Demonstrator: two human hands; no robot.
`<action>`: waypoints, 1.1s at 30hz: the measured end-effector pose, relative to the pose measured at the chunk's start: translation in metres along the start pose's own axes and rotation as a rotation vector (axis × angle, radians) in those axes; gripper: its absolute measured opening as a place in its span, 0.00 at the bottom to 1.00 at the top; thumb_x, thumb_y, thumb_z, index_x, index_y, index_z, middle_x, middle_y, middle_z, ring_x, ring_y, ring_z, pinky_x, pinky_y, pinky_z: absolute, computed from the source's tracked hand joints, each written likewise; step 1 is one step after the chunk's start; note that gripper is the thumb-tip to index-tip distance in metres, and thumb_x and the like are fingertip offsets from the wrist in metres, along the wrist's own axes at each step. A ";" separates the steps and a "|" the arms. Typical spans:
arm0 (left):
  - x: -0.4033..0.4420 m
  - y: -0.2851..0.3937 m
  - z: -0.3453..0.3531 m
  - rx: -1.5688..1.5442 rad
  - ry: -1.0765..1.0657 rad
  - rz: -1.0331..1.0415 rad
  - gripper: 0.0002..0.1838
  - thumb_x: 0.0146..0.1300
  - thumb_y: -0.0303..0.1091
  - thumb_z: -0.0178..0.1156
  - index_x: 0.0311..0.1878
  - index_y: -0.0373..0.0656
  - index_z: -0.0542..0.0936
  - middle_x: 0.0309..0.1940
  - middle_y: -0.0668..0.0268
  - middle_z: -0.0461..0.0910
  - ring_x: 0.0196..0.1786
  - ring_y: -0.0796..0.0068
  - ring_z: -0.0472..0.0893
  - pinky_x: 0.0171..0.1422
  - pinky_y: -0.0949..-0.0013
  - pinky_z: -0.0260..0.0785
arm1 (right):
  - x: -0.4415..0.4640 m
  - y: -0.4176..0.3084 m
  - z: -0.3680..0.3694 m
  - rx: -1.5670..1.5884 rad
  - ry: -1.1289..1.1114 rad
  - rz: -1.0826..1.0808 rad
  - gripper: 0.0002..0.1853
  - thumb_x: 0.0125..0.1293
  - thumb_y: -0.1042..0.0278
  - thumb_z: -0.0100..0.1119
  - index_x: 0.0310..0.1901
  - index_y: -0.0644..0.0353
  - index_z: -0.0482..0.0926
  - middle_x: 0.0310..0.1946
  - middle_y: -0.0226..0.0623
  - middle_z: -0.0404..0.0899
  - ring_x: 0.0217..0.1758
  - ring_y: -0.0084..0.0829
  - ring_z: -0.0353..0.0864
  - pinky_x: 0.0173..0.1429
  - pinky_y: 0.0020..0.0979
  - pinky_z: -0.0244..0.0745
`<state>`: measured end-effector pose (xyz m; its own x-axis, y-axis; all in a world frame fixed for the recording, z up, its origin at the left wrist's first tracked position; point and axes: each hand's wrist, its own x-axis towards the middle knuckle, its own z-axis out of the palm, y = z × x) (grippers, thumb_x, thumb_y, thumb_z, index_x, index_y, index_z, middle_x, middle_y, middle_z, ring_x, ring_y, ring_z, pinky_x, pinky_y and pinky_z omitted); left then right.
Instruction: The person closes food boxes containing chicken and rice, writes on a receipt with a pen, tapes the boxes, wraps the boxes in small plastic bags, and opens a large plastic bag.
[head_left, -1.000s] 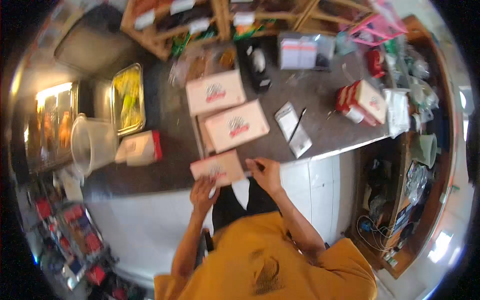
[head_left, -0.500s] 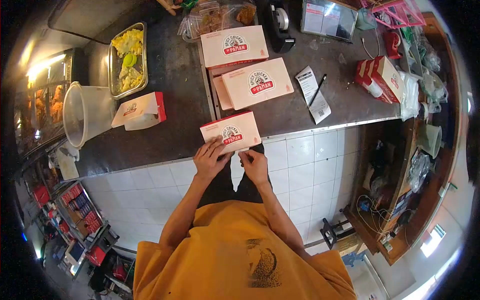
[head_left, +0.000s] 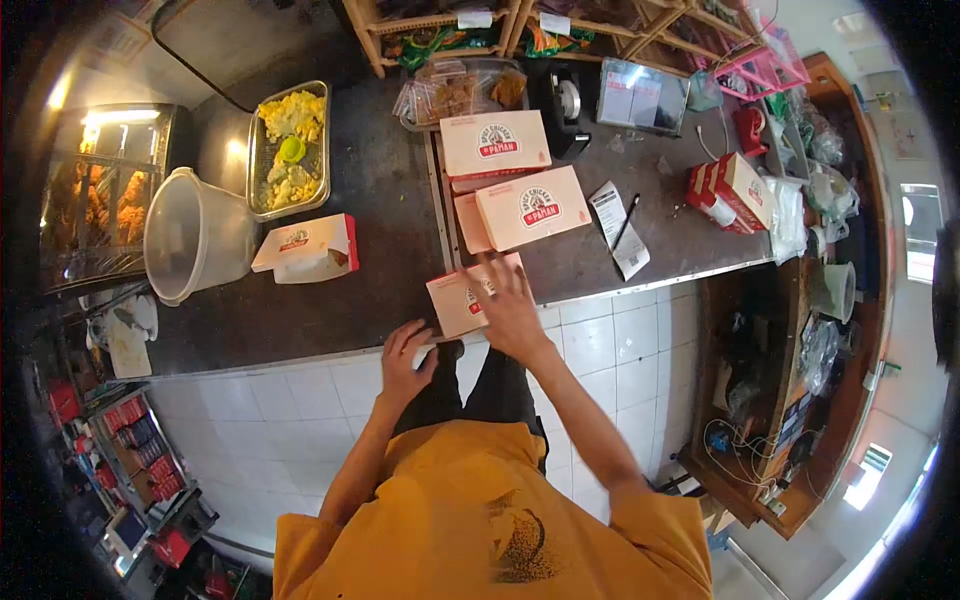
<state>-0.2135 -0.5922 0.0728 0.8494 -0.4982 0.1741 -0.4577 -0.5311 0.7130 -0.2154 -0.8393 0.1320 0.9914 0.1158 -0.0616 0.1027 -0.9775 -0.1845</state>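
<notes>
A closed printed food box (head_left: 453,304) lies near the front edge of the dark counter. Over its right part is my right hand (head_left: 513,315), fingers spread and hiding some of the print. Just off the box's near left corner, my left hand (head_left: 405,365) has its fingers apart and holds nothing. Behind lie two more printed boxes, a nearer one (head_left: 535,208) resting partly over another carton and a farther one (head_left: 495,143).
At left are an open food box (head_left: 305,246), a clear plastic tub (head_left: 200,235) and a metal tray (head_left: 322,150) of yellow food. To the right lie a receipt (head_left: 618,228) with a pen and folded red boxes (head_left: 735,195). A tape dispenser (head_left: 567,105) stands behind.
My right hand has moved from the box's near edge onto its top and spread out. My left hand has come off the box. The camera view has tilted up and shifted.
</notes>
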 end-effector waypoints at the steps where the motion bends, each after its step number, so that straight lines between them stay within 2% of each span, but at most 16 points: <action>1: -0.009 -0.012 -0.006 -0.010 0.022 -0.038 0.19 0.54 0.25 0.70 0.51 0.44 0.82 0.56 0.59 0.81 0.59 0.52 0.79 0.65 0.52 0.71 | 0.007 -0.003 0.007 -0.016 -0.027 -0.068 0.48 0.50 0.65 0.73 0.75 0.53 0.62 0.68 0.47 0.66 0.72 0.52 0.63 0.78 0.56 0.54; 4: -0.030 -0.039 -0.030 -0.021 0.108 -0.124 0.20 0.55 0.23 0.69 0.52 0.42 0.81 0.54 0.56 0.81 0.57 0.51 0.80 0.62 0.54 0.73 | 0.030 -0.004 0.024 -0.040 -0.126 -0.231 0.51 0.47 0.65 0.73 0.76 0.53 0.60 0.67 0.47 0.66 0.71 0.51 0.64 0.79 0.58 0.51; 5: -0.038 -0.043 -0.039 0.015 0.164 -0.161 0.19 0.57 0.22 0.68 0.52 0.41 0.81 0.51 0.57 0.82 0.55 0.54 0.81 0.54 0.58 0.77 | 0.025 -0.006 0.019 -0.029 -0.186 -0.266 0.51 0.46 0.65 0.73 0.75 0.53 0.61 0.67 0.47 0.67 0.70 0.51 0.64 0.78 0.57 0.52; 6: -0.049 -0.048 -0.049 -0.007 0.194 -0.223 0.18 0.57 0.22 0.68 0.52 0.41 0.81 0.50 0.57 0.83 0.53 0.56 0.82 0.52 0.59 0.78 | 0.018 -0.009 0.015 -0.013 -0.252 -0.301 0.51 0.45 0.65 0.73 0.75 0.54 0.61 0.66 0.47 0.67 0.70 0.52 0.65 0.78 0.56 0.53; 9: -0.070 -0.064 -0.070 -0.058 0.310 -0.401 0.17 0.59 0.22 0.67 0.53 0.40 0.81 0.48 0.58 0.83 0.49 0.60 0.84 0.44 0.64 0.79 | 0.008 -0.018 -0.048 0.280 -0.420 -0.188 0.51 0.44 0.64 0.71 0.74 0.55 0.63 0.64 0.47 0.69 0.68 0.52 0.67 0.76 0.53 0.56; 12: -0.090 -0.079 -0.080 -0.098 0.425 -0.558 0.17 0.61 0.21 0.66 0.54 0.40 0.81 0.49 0.60 0.84 0.45 0.67 0.85 0.42 0.67 0.78 | 0.021 -0.003 -0.122 0.570 -0.196 -0.292 0.53 0.36 0.67 0.70 0.73 0.57 0.64 0.62 0.50 0.70 0.69 0.53 0.66 0.73 0.50 0.61; 14: -0.095 -0.089 -0.079 -0.188 0.519 -0.656 0.17 0.62 0.22 0.66 0.54 0.40 0.81 0.50 0.61 0.84 0.46 0.69 0.84 0.42 0.67 0.78 | 0.054 0.011 -0.152 0.294 -0.220 -0.193 0.53 0.34 0.67 0.71 0.72 0.57 0.66 0.61 0.49 0.71 0.67 0.53 0.67 0.71 0.49 0.63; 16: -0.085 -0.100 -0.082 -0.186 0.526 -0.710 0.16 0.64 0.22 0.65 0.55 0.40 0.81 0.51 0.63 0.84 0.47 0.73 0.84 0.46 0.67 0.78 | 0.098 0.049 -0.134 0.092 0.051 -0.270 0.55 0.30 0.68 0.72 0.71 0.55 0.67 0.61 0.49 0.71 0.66 0.53 0.68 0.68 0.51 0.65; 20: -0.045 -0.120 -0.099 -0.270 0.582 -0.705 0.18 0.66 0.25 0.65 0.60 0.39 0.79 0.54 0.61 0.83 0.53 0.71 0.82 0.57 0.66 0.76 | 0.197 0.102 -0.107 -0.108 0.029 -0.233 0.54 0.33 0.68 0.76 0.71 0.53 0.67 0.64 0.50 0.70 0.64 0.54 0.70 0.70 0.51 0.67; 21: -0.037 -0.131 -0.101 -0.263 0.607 -0.657 0.20 0.66 0.25 0.65 0.61 0.39 0.78 0.55 0.60 0.83 0.55 0.70 0.82 0.58 0.65 0.76 | 0.201 0.089 -0.111 -0.092 0.020 -0.156 0.50 0.40 0.64 0.78 0.70 0.53 0.68 0.66 0.49 0.69 0.67 0.55 0.68 0.71 0.49 0.67; 24: -0.009 -0.177 -0.118 -0.285 0.667 -0.634 0.24 0.69 0.29 0.64 0.67 0.38 0.74 0.59 0.57 0.81 0.58 0.68 0.81 0.61 0.64 0.74 | 0.202 0.050 -0.087 0.046 0.280 -0.149 0.45 0.47 0.62 0.77 0.69 0.54 0.70 0.68 0.47 0.69 0.72 0.52 0.66 0.71 0.48 0.68; 26: 0.005 -0.213 -0.118 -0.345 0.686 -0.679 0.25 0.71 0.34 0.62 0.69 0.37 0.73 0.60 0.55 0.81 0.59 0.67 0.81 0.62 0.64 0.73 | 0.178 -0.005 -0.048 0.177 0.241 0.038 0.38 0.57 0.59 0.73 0.69 0.57 0.70 0.63 0.49 0.75 0.65 0.50 0.75 0.67 0.46 0.72; 28: 0.026 -0.248 -0.117 -0.429 0.693 -0.715 0.25 0.73 0.38 0.60 0.69 0.36 0.74 0.60 0.53 0.81 0.59 0.65 0.81 0.62 0.64 0.73 | 0.168 -0.063 -0.021 0.659 -0.159 0.212 0.34 0.58 0.57 0.72 0.65 0.61 0.74 0.54 0.49 0.82 0.54 0.47 0.83 0.60 0.43 0.78; 30: 0.043 -0.256 -0.118 -0.422 0.552 -0.789 0.24 0.75 0.41 0.58 0.65 0.34 0.77 0.55 0.55 0.83 0.56 0.68 0.82 0.60 0.66 0.72 | 0.171 -0.094 0.069 0.674 -0.040 0.173 0.28 0.57 0.58 0.73 0.58 0.62 0.80 0.47 0.47 0.86 0.45 0.42 0.88 0.52 0.36 0.81; 32: 0.055 -0.248 -0.113 -0.352 0.483 -0.817 0.23 0.76 0.43 0.56 0.63 0.33 0.79 0.51 0.56 0.85 0.53 0.71 0.81 0.59 0.68 0.72 | 0.184 -0.106 0.156 0.819 0.149 0.205 0.24 0.58 0.61 0.70 0.56 0.61 0.81 0.46 0.49 0.86 0.45 0.43 0.87 0.51 0.39 0.81; 33: 0.058 -0.237 -0.106 -0.286 0.485 -0.808 0.23 0.77 0.43 0.55 0.62 0.33 0.79 0.50 0.57 0.86 0.52 0.72 0.81 0.59 0.68 0.71 | 0.189 -0.119 0.140 0.848 0.126 0.216 0.23 0.59 0.62 0.69 0.56 0.61 0.81 0.45 0.49 0.86 0.45 0.45 0.87 0.51 0.40 0.80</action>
<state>-0.0277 -0.4223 -0.0138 0.9236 0.3110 -0.2243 0.3351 -0.3705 0.8663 -0.0517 -0.6768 0.0048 0.9889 -0.1254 -0.0799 -0.1334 -0.5101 -0.8497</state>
